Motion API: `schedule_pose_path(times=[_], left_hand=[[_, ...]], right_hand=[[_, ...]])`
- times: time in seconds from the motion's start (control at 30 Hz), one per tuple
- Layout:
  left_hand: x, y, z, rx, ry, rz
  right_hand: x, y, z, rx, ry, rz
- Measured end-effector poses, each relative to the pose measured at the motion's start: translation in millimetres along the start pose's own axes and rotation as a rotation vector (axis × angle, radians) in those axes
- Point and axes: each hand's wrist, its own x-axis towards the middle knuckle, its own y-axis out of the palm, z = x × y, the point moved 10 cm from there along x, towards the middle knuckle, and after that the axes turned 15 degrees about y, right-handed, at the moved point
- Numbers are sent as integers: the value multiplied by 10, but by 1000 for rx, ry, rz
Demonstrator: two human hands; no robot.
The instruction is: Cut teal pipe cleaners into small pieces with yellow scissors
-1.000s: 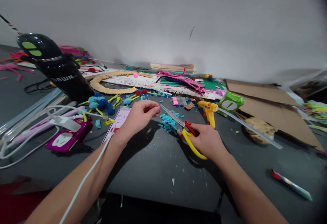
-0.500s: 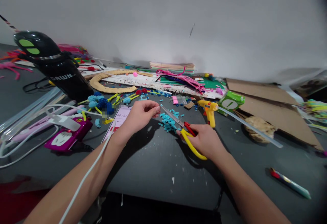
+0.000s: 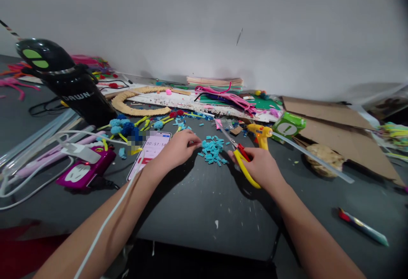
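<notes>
A loose pile of small light-blue pieces lies on the dark table between my hands. At the pile's left edge is my left hand, its fingers closed; whatever they may hold is too small or hidden to name. My right hand grips scissors with yellow and red handles, right of the pile. Their blades point up and left, away from me, and look closed. Beside my left wrist lies a phone showing a timer.
A black bottle stands at left, near a magenta power block with white cables. Behind the pile lie pink stems; to the right are a yellow glue gun, green packet, cardboard and a pen.
My left hand has come down and slightly left to the pile's edge. My right hand has drawn the scissors right, away from my left fingertips, uncovering more of the pile.
</notes>
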Motion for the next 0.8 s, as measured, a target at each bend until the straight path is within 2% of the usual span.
schedule_pose_path(times=[0.1,0.27,0.53,0.67,0.8], left_hand=[[7,75,-13,61,41,83],[51,68,38,97,-12,30],[156,222,22,171,-17,73],[158,117,17,179,-8,8],[123,1,39,107,-60,-42]], right_hand=[[-26,-19,35,33,-30,-11],[-31,-32,37,41,-21,-5],[-31,-65,39,25,-33,-1],[-16,-99,-15,17,-15,-15],[-22,-123,-40,1,-9,-22]])
